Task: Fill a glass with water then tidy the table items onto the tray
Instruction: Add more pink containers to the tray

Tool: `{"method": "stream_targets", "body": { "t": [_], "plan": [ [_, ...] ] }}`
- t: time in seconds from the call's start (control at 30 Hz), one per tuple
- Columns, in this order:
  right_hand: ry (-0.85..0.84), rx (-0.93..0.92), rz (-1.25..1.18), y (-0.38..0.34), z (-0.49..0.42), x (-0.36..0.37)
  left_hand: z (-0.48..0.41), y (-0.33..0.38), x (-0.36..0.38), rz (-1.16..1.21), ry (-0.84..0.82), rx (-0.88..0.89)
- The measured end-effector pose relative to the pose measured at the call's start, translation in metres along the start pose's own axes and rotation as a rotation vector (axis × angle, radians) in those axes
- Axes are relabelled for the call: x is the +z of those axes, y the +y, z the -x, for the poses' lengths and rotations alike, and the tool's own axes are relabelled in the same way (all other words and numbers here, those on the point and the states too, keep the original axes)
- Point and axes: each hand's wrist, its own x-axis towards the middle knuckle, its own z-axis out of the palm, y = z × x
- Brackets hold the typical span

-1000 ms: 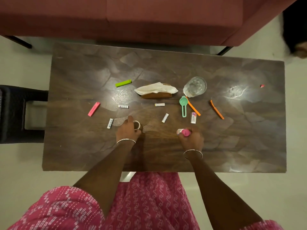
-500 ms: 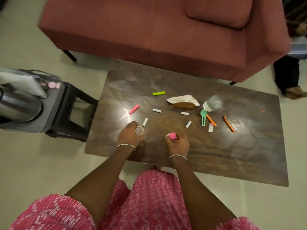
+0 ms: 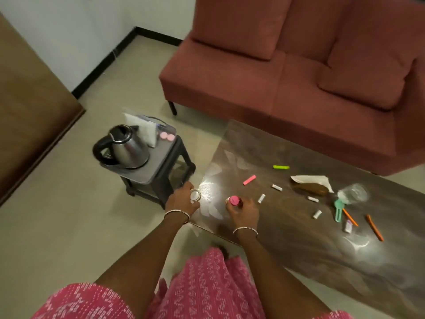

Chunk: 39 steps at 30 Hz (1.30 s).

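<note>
Moved nearer the centre-left tray (image 3: 140,175), left hand (image 3: 181,200) gripped a ring (image 3: 195,195) — right hand (image 3: 244,211) a pink-capped bottle (image 3: 234,200) — tidying; depositing both likely next.

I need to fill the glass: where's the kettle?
In the head view, the kettle stands on the grey tray atop the black stool, left of the wooden table.

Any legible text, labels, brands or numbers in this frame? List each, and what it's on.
No text is readable.
Small white tubes on the table: dark print, too small to read.
Small packet: coloured print, blurred.
Pink-capped bottle in the right hand: no label shows.
Tape ring in the left hand: no print shows.
Kettle: no marking shows.
</note>
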Motion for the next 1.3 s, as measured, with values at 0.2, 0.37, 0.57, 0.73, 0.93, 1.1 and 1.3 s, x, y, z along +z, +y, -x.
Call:
{"method": "stream_targets", "body": {
  "t": [0.2,0.37,0.57,0.73,0.93,1.1,1.3],
  "plan": [
    [-0.095,-0.128,-0.002,-0.052,-0.012,0.044,-0.025,-0.043,-0.046,0.038,0.17,-0.119],
    [-0.155,-0.181,0.026,-0.098,-0.041,0.079,-0.066,-0.069,-0.075,0.011,0.22,-0.17],
    [-0.14,-0.154,0.009,-0.146,-0.097,0.127,-0.133,-0.085,-0.088,-0.101,0.217,-0.178],
    [-0.108,-0.148,-0.001,-0.176,-0.146,0.172,-0.198,-0.086,-0.084,-0.214,0.124,-0.228],
    [-0.138,-0.162,-0.035,-0.194,-0.204,0.233,-0.278,-0.106,-0.063,-0.209,0.052,-0.274],
    [-0.201,-0.189,0.016,-0.195,-0.238,0.279,-0.326,-0.131,-0.04,-0.164,0.031,-0.285],
    [-0.288,-0.23,0.171,-0.182,-0.256,0.326,-0.369,-0.153,-0.01,-0.223,-0.008,-0.241]
  ]
}}
